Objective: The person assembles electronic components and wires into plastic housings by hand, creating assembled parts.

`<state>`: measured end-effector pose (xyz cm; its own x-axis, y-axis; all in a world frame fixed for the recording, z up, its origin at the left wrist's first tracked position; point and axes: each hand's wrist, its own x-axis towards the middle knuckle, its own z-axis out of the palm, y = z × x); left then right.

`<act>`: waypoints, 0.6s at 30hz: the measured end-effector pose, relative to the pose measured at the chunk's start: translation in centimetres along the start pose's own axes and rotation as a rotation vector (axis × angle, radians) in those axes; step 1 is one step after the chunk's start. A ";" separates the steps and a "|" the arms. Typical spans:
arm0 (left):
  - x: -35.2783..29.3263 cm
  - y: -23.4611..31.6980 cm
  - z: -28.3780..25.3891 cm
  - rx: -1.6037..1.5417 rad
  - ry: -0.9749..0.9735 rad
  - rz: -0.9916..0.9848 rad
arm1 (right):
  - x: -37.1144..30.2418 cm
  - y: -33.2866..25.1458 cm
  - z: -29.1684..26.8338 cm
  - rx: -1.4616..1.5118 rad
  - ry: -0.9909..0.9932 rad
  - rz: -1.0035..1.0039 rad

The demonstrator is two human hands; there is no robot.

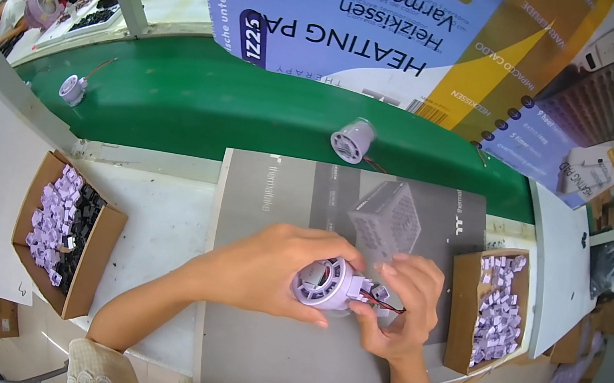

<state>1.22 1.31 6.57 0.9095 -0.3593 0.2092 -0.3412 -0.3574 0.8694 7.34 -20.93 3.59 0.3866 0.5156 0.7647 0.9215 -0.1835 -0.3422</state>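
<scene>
My left hand [265,270] is wrapped round a lavender, round plastic housing [328,284] with slotted vents on its face, like a small fan or motor unit. It is held tilted above the grey printed board. Red and black wires [385,305] come out of its right side. Beside them, my right hand [411,306] is closed with thumb and fingertips around a small lavender plastic piece [380,292] next to the housing. The fingers partly cover that piece, so its exact shape and whether it is attached cannot be told.
Small lavender and black parts fill a cardboard box [100,262] at left; lavender ones fill another box [461,315] at right. On the green conveyor belt [216,103] sit two similar housings [352,141] [72,91] with wires. A large printed cardboard panel [461,47] stands behind.
</scene>
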 end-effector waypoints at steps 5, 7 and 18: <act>0.1 0.4 -0.2 -0.027 -0.017 -0.042 | -0.2 -0.1 -0.1 -0.026 0.031 -0.017; 0.1 0.4 -0.2 -0.044 -0.021 -0.036 | -0.2 -0.1 0.0 0.000 0.040 -0.015; 0.0 0.2 1.0 0.074 0.045 -0.003 | 0.6 -0.3 -0.3 0.021 -0.085 0.058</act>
<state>0.93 0.42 6.30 0.9197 -0.3198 0.2280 -0.3536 -0.4216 0.8350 7.27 -20.82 4.35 0.4338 0.5737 0.6948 0.8965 -0.1977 -0.3965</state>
